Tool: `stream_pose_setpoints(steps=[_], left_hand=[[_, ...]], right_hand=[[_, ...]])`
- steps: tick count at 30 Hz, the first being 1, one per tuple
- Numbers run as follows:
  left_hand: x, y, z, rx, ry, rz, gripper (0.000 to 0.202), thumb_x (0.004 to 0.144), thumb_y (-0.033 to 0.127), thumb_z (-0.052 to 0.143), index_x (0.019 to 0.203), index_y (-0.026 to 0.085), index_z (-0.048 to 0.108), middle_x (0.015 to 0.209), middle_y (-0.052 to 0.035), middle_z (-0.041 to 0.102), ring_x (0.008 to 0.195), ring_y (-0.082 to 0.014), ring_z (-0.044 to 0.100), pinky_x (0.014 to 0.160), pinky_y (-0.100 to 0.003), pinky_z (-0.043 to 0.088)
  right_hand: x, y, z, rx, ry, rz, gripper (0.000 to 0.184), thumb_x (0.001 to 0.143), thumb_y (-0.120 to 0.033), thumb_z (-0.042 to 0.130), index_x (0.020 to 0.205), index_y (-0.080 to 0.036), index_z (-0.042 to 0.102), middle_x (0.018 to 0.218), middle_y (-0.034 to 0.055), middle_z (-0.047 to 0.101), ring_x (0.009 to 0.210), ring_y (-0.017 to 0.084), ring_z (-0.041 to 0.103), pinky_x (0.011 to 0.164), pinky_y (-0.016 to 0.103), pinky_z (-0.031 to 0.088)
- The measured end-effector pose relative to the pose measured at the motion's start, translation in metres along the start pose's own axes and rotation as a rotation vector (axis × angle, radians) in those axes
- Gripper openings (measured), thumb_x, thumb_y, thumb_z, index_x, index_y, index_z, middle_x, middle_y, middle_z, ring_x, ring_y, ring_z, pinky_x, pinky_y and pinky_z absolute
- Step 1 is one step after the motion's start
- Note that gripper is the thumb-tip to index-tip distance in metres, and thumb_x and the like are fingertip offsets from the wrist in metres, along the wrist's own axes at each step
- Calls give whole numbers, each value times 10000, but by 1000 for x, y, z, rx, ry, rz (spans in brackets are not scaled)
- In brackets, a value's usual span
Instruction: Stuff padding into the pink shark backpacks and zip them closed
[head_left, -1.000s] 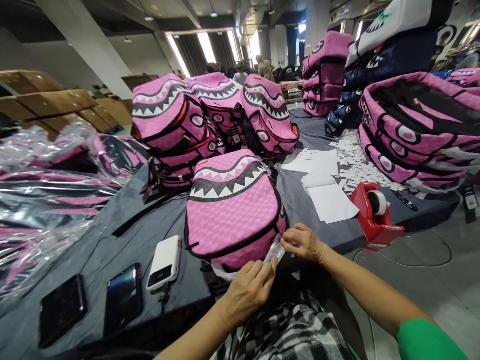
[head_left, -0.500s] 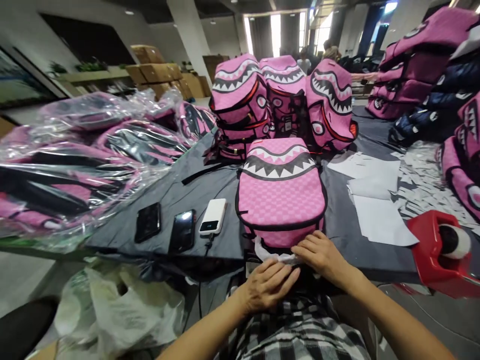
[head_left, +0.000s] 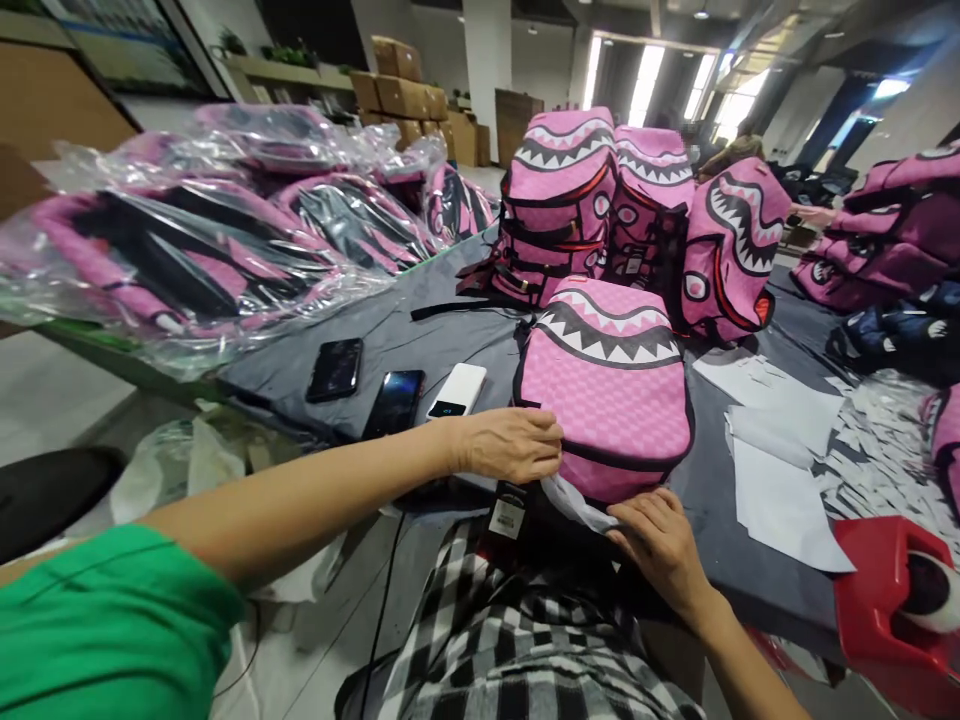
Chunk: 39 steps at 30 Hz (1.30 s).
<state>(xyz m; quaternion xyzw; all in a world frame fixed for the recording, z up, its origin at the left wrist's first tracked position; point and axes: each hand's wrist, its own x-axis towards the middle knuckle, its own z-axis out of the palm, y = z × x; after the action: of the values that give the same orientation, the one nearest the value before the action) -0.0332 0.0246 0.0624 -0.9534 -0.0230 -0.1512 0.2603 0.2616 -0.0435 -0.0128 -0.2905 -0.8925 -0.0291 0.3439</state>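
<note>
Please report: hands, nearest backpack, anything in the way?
Left hand at nearest backpack, right hand holding white strip. Backpack lying print-up. Hang tag below left hand, not visibly blocking.

Packing workshop, stacked cardboard boxes [head_left: 409, 97], heaped plastic-wrapped backpacks [head_left: 187, 245], red tape dispenser [head_left: 871, 585], scattered paper slips [head_left: 870, 440]

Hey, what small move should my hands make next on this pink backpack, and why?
Probably smooth the white wrapping with the left hand, while the right hand steadies its right end: it looks crumpled along the pink backpack's near edge, between both hands.
</note>
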Motion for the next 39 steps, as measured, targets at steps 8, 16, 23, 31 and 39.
stream_pose_setpoints(steps=[8, 16, 23, 31, 39], left_hand=[[-17, 25, -14, -51, -38, -197, 276, 1011, 141, 436, 1197, 200, 631, 1243, -59, 692, 1100, -170, 579, 961, -305, 397], [11, 5, 14, -103, -28, -113, 118, 927, 215, 650, 811, 202, 628, 828, -29, 686, 882, -189, 537, 782, -325, 396], [-1, 7, 10, -64, -36, -92, 181, 967, 162, 543, 831, 216, 648, 845, -38, 698, 871, -181, 550, 855, -323, 421], [-46, 58, 26, 93, 186, -3, 229, 950, 90, 486, 950, 181, 696, 992, -46, 725, 948, -146, 609, 841, -268, 491], [-45, 61, 43, 44, 168, -45, 137, 922, 108, 568, 953, 198, 665, 852, -12, 693, 862, -141, 625, 842, -282, 496]], right_hand=[[0, -4, 2, -33, -53, 4, 324, 927, -444, 652, 1119, -185, 623, 870, 51, 699, 798, 191, 613, 813, 368, 394], [-4, -17, 24, -271, 80, 102, 119, 946, -279, 620, 1048, -219, 634, 790, 19, 634, 789, 189, 547, 901, 403, 383], [-9, -16, 29, -342, 122, 80, 251, 951, -309, 617, 1181, -213, 646, 789, 20, 616, 817, 193, 558, 933, 425, 406], [-23, -15, 37, -190, 254, -108, 313, 910, -94, 622, 1152, -278, 694, 1036, 47, 731, 1096, 222, 638, 1068, 512, 401], [-34, -11, 41, -106, 255, -132, 218, 860, -49, 672, 985, -227, 675, 1121, 57, 758, 1301, 255, 569, 1095, 592, 417]])
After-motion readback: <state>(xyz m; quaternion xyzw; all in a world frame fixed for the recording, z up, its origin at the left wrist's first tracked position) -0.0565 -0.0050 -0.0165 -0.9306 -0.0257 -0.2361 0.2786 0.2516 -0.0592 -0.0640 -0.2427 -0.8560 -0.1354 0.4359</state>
